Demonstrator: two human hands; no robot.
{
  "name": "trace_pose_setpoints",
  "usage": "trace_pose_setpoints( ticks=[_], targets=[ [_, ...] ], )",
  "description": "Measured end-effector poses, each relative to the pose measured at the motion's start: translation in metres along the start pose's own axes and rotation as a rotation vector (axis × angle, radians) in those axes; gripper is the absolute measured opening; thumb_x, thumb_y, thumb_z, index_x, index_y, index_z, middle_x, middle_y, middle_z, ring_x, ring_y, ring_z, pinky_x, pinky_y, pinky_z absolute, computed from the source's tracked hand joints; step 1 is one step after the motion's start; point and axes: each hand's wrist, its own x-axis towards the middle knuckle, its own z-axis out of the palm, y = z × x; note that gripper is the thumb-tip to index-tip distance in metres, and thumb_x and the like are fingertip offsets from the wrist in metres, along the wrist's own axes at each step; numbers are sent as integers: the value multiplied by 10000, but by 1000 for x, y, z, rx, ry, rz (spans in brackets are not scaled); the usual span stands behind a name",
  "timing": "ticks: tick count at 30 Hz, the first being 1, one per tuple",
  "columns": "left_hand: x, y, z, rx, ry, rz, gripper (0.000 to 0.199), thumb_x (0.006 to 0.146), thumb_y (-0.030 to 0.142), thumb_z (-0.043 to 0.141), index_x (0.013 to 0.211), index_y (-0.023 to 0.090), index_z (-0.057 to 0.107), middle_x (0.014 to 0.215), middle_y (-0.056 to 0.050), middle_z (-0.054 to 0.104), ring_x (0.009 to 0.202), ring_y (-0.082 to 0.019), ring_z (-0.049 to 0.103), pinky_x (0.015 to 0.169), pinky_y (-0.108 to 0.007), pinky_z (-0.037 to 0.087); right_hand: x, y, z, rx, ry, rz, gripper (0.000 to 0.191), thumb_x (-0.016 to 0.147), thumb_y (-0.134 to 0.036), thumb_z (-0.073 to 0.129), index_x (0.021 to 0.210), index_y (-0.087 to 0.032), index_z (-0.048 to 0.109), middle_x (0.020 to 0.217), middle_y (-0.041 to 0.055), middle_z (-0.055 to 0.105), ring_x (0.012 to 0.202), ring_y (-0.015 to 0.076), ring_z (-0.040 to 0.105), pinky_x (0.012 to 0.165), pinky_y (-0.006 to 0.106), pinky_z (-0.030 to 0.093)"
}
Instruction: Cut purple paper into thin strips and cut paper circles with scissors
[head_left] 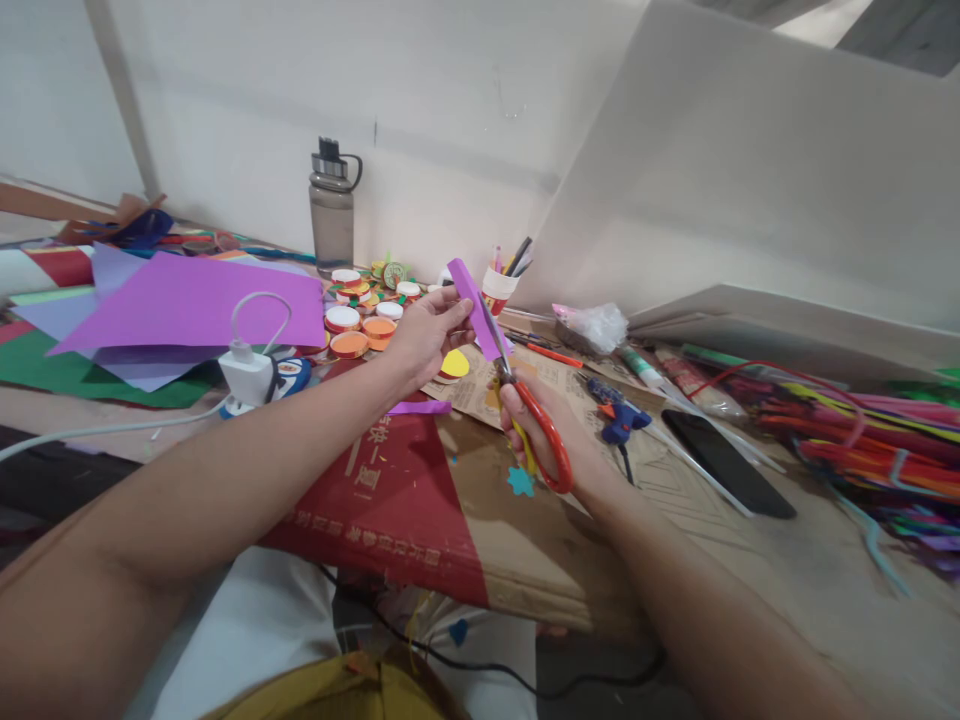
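My left hand [431, 335] pinches a narrow piece of purple paper [469, 290] between thumb and fingers, raised over the table. In my right hand [544, 405] is a pair of scissors [553, 455] with one red and one yellow handle. Their blades lie along the purple paper, pointing up and away from me; whether they are cutting through it I cannot tell. Below the hands, a purple strip [420, 407] and a blue flower-shaped cutout [520, 481] rest on the red and brown cardboard [390, 510].
Purple sheets [202, 300] and a white charger [251, 378] with its cable lie left. Round lids [349, 345] and a water bottle [331, 215] stand behind. At right are a glue gun [624, 420], a phone [724, 465], a pen cup [499, 288] and colourful pipe cleaners [862, 435].
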Motion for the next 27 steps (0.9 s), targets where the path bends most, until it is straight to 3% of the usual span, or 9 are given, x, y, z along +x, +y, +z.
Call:
trace_pose_setpoints(
  ticks=[6,13,27],
  targets=[
    [-1,-1,-1,43,-54,-3,118,780,162,754,858,146,666,731,13,666,586,-56,579,633,-211,498,-1,-1,1,40,0,13,384,867,-592,577,1012,-242,515,687,-52,487,460,89,470,370,198,423],
    [-3,0,2,43,-56,-18,64,800,133,722,841,137,672,721,7,658,579,-65,581,623,-222,494,-1,-2,2,54,18,21,374,820,-564,637,903,-242,464,658,-62,474,436,90,461,356,203,420],
    [-4,3,4,46,-37,-36,89,778,127,734,827,139,661,697,16,652,577,-60,576,625,-212,482,-5,-12,10,81,93,94,408,815,-613,618,874,-234,478,605,-70,468,382,70,423,324,181,364]
  ],
)
